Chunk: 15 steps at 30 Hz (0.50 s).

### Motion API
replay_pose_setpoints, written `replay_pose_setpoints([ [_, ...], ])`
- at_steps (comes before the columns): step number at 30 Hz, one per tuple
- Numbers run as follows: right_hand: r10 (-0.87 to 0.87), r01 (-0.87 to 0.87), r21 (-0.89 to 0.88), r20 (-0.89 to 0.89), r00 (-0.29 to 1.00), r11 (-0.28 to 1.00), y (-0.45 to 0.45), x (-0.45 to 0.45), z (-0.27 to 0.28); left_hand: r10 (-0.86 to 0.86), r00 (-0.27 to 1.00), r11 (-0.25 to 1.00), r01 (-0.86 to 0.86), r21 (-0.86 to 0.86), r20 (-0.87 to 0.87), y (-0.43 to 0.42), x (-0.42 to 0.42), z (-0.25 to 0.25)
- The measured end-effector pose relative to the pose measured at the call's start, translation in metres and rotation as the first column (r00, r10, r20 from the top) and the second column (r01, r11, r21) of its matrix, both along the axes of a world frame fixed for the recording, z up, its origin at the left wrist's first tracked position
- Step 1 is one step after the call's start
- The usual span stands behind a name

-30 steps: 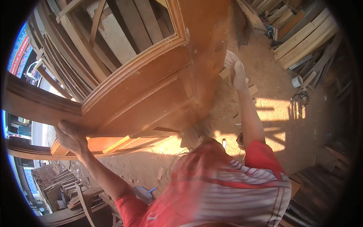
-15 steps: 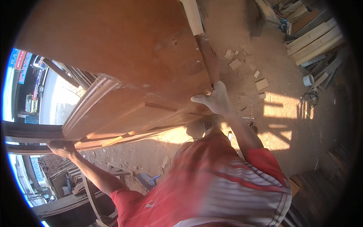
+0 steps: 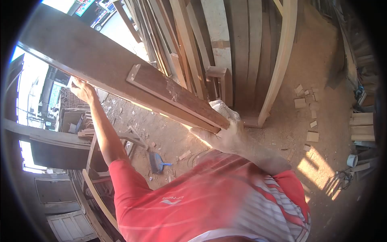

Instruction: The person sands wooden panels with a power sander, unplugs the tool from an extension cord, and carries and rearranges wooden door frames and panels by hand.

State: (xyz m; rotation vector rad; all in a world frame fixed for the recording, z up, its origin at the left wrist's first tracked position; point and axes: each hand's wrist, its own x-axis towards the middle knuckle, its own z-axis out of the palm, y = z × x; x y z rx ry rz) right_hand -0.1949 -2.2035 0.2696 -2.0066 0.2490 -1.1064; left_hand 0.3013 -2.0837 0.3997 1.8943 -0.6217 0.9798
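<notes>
A large brown wooden panel (image 3: 109,56) runs from the upper left down to the middle, tilted and seen at a steep angle. A narrow wooden strip (image 3: 173,94) lies along its face near the close end. My right hand (image 3: 227,135) grips that close end, thumb beneath and fingers over the far side. At the panel's lower edge, toward the far left, my left hand (image 3: 84,90) is closed against it, with part of the fingers hidden. Both arms are spread wide in front of my red shirt.
Several upright boards (image 3: 242,48) lean behind the panel, beside a curved pale timber (image 3: 282,60). Wood offcuts (image 3: 312,136) litter the dirt floor at right. A blue dustpan (image 3: 157,162) lies below the panel, near a wooden frame (image 3: 94,157) at left.
The panel has turned from showing its broad face to lying nearly edge-on, uncovering the leaning boards behind. My left hand has moved up and right; my right hand now sits lower in view.
</notes>
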Motion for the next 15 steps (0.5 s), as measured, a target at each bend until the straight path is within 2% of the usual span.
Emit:
replay_pose_setpoints([
  [2, 0.070, -0.069, 0.072, -0.016, 0.997, 0.995, 0.014, 0.008, 0.011, -0.073, 0.997, 0.935, 0.077, -0.346, 0.026, 0.012, -0.051, 0.023],
  [3, 0.097, -0.098, 0.132, 0.012, 0.995, 0.986, 0.023, 0.016, 0.019, -0.059, 0.993, 0.965, 0.082, -0.248, 0.099, 0.020, -0.078, 0.035],
  [4, 0.144, -0.145, 0.105, 0.023, 0.989, 0.984, 0.028, 0.024, 0.021, -0.053, 0.983, 0.985, 0.080, -0.153, 0.177, 0.028, -0.106, 0.046],
  [5, 0.116, -0.117, 0.064, 0.013, 0.993, 0.991, 0.033, 0.031, 0.022, -0.227, 0.946, 0.929, 0.281, -0.239, 0.230, 0.025, -0.135, 0.057],
  [6, 0.087, -0.087, 0.027, 0.008, 0.996, 0.996, 0.035, 0.039, 0.024, -0.316, 0.921, 0.895, 0.369, -0.250, 0.230, 0.026, -0.157, 0.070],
  [7, 0.132, -0.133, 0.009, 0.019, 0.991, 0.991, 0.036, 0.047, 0.029, -0.387, 0.891, 0.878, 0.435, -0.201, 0.239, 0.025, -0.188, 0.080],
  [10, 0.172, -0.168, -0.062, 0.063, 0.983, 0.984, 0.045, 0.066, 0.041, -0.528, 0.834, 0.832, 0.546, -0.100, 0.162, 0.035, -0.226, 0.094],
  [11, 0.119, -0.098, -0.211, 0.091, 0.989, 0.973, 0.046, 0.075, 0.044, -0.509, 0.843, 0.844, 0.528, -0.093, 0.173, 0.047, -0.224, 0.099],
  [12, 0.101, -0.065, -0.279, 0.115, 0.988, 0.958, 0.049, 0.083, 0.045, -0.884, 0.467, 0.442, 0.834, -0.330, -0.004, 0.063, -0.219, 0.105],
  [13, 0.082, -0.028, -0.345, 0.143, 0.986, 0.938, 0.053, 0.092, 0.046, -0.979, 0.200, 0.194, 0.872, -0.450, -0.033, 0.066, -0.216, 0.108],
  [14, 0.100, -0.071, -0.326, 0.074, 0.992, 0.943, 0.061, 0.100, 0.043, -0.997, -0.062, -0.027, 0.809, -0.587, -0.040, 0.068, -0.213, 0.111],
  [15, 0.125, -0.107, -0.310, 0.040, 0.991, 0.945, 0.064, 0.104, 0.043, -0.925, 0.362, 0.373, 0.806, -0.460, -0.116, 0.055, -0.210, 0.112],
])
